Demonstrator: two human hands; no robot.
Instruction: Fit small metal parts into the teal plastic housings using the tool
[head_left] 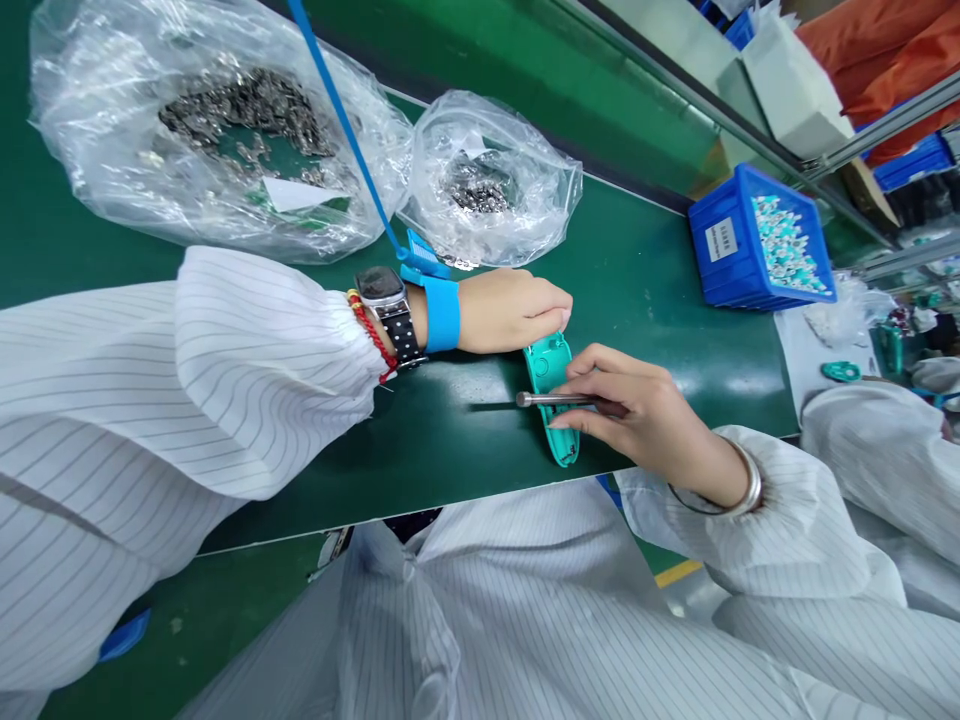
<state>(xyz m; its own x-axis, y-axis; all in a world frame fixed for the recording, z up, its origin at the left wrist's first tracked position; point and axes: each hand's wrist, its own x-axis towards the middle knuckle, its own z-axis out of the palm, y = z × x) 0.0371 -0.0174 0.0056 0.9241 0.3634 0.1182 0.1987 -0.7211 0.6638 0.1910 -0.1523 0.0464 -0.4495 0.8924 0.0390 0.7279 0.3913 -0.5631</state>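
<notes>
A teal plastic shell (546,362) lies open side up on the green bench, with moulded ribs and a round feature inside. At its far end, my left hand (514,310) is closed, fingers curled against the shell; its fingertips are partly hidden. Over the shell's near half, my right hand (626,405) pinches a thin metal rod-like tool (555,399) with a knobbed end pointing left. The tool's other end is hidden in the fingers. A blue wrist strap (442,315) circles my left wrist, its cord running up and left.
Two clear plastic bags of small metal parts, a large one (97,110) and a smaller one (551,195), lie along the back of the bench. A blue bin (724,275) of teal-and-white parts stands at right. Beyond it are a teal part (840,371) and a co-worker's sleeve (862,430).
</notes>
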